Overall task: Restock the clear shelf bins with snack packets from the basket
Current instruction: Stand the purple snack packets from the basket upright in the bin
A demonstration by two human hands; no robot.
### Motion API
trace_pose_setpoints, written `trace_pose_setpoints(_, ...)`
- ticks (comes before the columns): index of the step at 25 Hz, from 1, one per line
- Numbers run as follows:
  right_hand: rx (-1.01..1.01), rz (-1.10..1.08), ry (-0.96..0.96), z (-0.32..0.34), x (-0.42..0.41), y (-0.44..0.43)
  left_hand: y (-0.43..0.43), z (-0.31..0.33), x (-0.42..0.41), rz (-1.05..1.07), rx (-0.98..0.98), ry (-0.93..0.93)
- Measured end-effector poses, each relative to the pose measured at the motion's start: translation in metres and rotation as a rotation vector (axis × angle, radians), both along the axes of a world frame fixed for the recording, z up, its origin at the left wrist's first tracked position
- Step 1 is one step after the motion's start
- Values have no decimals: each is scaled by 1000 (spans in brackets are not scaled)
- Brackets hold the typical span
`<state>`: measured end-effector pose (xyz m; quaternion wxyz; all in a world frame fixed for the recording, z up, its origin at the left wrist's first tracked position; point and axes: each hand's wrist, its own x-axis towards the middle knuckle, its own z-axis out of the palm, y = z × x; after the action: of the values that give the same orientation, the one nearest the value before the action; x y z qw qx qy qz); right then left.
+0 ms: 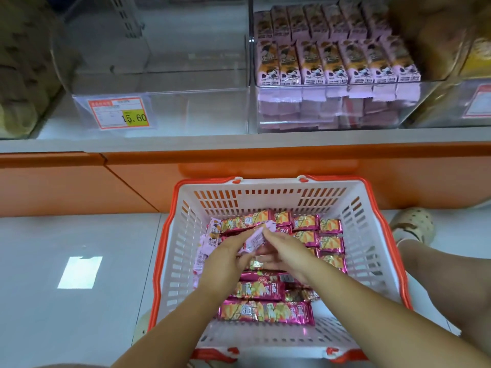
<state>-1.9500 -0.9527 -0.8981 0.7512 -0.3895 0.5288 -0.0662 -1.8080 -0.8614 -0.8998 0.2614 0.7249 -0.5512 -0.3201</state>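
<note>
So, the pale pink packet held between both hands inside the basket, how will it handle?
Probably light: left hand and right hand pinch the pale pink packet with fingertips only. Its wrapper looks glossy, so perhaps slippery. Matching packets stand in rows in the clear bin, suggesting a fairly stiff body.

Both bare forearms reach down and converge; left hand [225,257] and right hand [288,252] meet, fingers curled, each with a grip on one pink packet [254,241].

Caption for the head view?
Left hand and right hand grip a pale pink packet in the basket, below the empty clear bin.
</note>
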Motion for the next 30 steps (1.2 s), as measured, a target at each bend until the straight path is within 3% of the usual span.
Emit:
trace_pose_setpoints(3,77,-199,-126,4,-1,1,3,9,-11,18,-9,112)
trace_pose_setpoints(7,43,-260,-229,20,-11,0,11,31,-20,186,100,585)
trace_pose_setpoints(11,-51,-215,-246,38,-22,-2,13,40,-22,288,111,707)
trace_pose_setpoints(17,-19,-279,-304,53,-33,-1,13,55,-22,279,102,793)
trace_pose_setpoints(21,-62,-318,-318,56,-36,-3,8,60,-18,374,112,1058)
trace_pose_setpoints(23,-69,-283,-311,62,-36,-2,4,66,-13,398,96,1042)
trace_pose_setpoints(25,-98,-210,-295,71,-37,-4,-2,68,-3,395,75,908)
trace_pose_setpoints(30,-351,50,-80,89,-45,-9,-15,84,19,263,43,616)
